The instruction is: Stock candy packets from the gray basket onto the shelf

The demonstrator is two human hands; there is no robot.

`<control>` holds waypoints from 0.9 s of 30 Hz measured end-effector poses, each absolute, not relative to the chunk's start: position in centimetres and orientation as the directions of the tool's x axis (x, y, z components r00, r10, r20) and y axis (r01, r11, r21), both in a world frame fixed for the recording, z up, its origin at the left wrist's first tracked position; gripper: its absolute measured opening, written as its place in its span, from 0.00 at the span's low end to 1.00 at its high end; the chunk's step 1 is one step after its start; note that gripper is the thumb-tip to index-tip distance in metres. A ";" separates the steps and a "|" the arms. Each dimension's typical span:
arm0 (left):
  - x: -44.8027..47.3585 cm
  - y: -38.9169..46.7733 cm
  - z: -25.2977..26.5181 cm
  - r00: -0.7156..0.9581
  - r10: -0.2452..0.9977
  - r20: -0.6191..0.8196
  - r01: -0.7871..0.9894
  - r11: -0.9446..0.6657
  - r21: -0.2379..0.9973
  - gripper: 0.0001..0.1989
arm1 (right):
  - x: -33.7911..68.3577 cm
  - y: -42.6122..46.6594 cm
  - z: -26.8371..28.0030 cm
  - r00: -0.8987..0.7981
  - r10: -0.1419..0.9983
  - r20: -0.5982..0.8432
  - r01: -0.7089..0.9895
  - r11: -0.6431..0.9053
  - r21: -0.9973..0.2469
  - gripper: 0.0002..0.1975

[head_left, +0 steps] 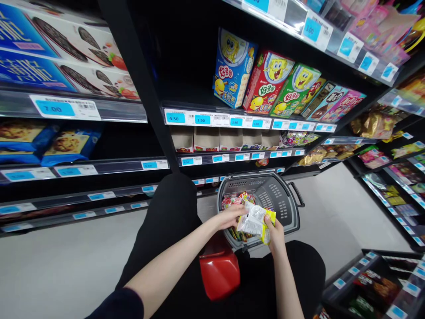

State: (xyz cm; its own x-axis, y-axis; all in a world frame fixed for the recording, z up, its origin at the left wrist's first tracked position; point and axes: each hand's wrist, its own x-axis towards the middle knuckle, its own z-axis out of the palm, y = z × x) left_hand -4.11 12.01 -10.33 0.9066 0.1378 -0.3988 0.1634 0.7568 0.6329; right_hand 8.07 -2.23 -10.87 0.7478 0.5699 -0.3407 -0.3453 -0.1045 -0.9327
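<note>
A white and yellow snack packet [254,220] is held over the shopping basket, its white printed side facing up. The thumb and fingers of my right hand [275,232] pinch its yellow right end. My left hand [232,215] grips the opposite end, fingers partly hidden at the packet's edge. Beneath them, the grey plastic basket [282,190] stands on the floor between my knees. Several colourful candy packets [236,199] lie in its left part, some covered by my hands.
Shelving with blue price labels [203,119] rises in front. Cartoon snack boxes [268,82] and open cardboard display trays [230,138] stand on it. Blue and white biscuit boxes [66,53] are at left. A glossy red plastic object [219,272] sits between my legs. More shelves [392,208] line the right.
</note>
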 end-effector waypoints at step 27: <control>-5.3 10.8 -11.3 0.833 -0.446 -0.326 0.550 0.613 0.567 0.15 | 7.1 -3.0 -10.4 0.526 0.722 -0.449 -0.318 -0.322 -0.892 0.20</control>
